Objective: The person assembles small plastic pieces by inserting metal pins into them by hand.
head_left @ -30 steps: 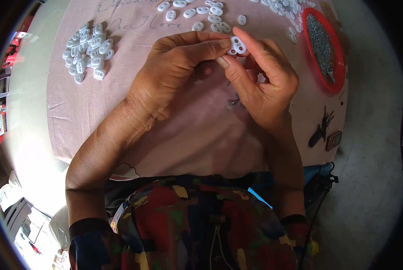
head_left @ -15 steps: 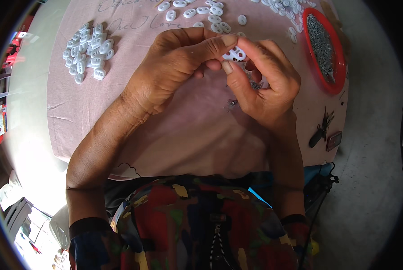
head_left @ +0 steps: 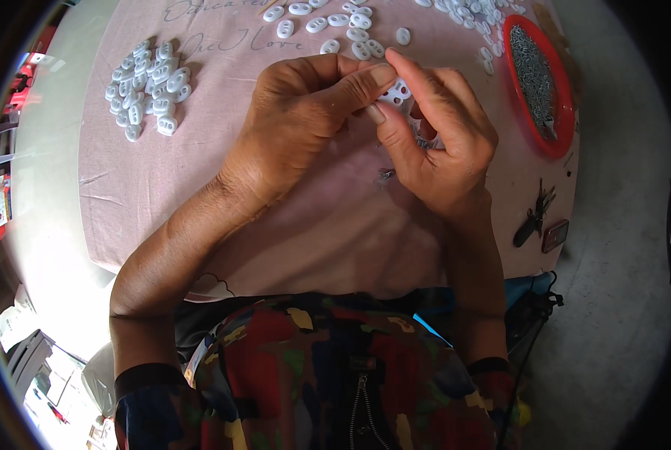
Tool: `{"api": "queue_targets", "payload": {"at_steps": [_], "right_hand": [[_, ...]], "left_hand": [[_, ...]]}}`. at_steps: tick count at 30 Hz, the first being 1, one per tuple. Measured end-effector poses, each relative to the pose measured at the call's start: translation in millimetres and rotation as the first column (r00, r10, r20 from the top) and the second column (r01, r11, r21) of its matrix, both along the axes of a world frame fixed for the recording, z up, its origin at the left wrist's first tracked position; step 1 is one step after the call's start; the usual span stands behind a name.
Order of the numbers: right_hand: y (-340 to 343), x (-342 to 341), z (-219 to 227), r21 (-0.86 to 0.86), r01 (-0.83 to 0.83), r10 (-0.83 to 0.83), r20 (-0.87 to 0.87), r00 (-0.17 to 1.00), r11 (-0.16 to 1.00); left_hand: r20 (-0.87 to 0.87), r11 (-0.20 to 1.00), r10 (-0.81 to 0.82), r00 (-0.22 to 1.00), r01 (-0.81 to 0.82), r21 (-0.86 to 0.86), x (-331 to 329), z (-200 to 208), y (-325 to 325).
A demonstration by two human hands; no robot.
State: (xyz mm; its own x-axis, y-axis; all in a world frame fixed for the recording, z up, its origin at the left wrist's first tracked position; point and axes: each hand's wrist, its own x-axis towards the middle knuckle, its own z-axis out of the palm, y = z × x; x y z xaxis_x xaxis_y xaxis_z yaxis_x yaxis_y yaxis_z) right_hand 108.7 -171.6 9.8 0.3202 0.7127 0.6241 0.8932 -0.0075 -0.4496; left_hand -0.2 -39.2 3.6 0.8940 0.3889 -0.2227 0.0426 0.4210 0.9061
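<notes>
Pink cloth (head_left: 163, 187) covers the table, with a heap of white oval pieces (head_left: 146, 86) well left of the fingers, loose ones (head_left: 335, 26) just beyond them, and a red tray (head_left: 568, 112) off to the right. Left hand (head_left: 298, 124) and right hand (head_left: 437, 142) meet above the cloth, both equally near, thumb and forefinger tips of each clamped together on one white holed piece (head_left: 395, 93) between them, its long axis running roughly left-right. Versus half a second earlier the piece sits about the same, grip barely shifted.
</notes>
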Motion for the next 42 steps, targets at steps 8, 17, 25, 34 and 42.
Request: {"api": "queue_targets", "payload": {"at_steps": [8,17,25,34,42], "right_hand": [[-4,8,3,-0.035,-0.072,0.073,0.010,0.997,0.997],[-5,2,6,-0.065,-0.077,0.070,-0.103,0.992,0.995],[-5,7,4,-0.042,-0.108,0.107,-0.016,0.994,0.993],[-5,4,12,-0.116,-0.080,0.074,-0.059,0.996,0.990],[-7,13,1,-0.214,-0.061,0.087,0.114,0.990,0.975]], "left_hand": [[0.025,0.995,-0.083,0.996,0.082,0.058,1,9,10],[0.000,0.971,-0.166,0.986,0.164,0.174,0,10,12],[0.001,0.978,-0.092,0.996,0.090,0.187,-2,11,5],[-0.076,0.966,-0.204,0.976,0.213,0.147,-1,6,15],[-0.084,0.966,-0.199,0.976,0.210,0.153,-1,7,13]]}}
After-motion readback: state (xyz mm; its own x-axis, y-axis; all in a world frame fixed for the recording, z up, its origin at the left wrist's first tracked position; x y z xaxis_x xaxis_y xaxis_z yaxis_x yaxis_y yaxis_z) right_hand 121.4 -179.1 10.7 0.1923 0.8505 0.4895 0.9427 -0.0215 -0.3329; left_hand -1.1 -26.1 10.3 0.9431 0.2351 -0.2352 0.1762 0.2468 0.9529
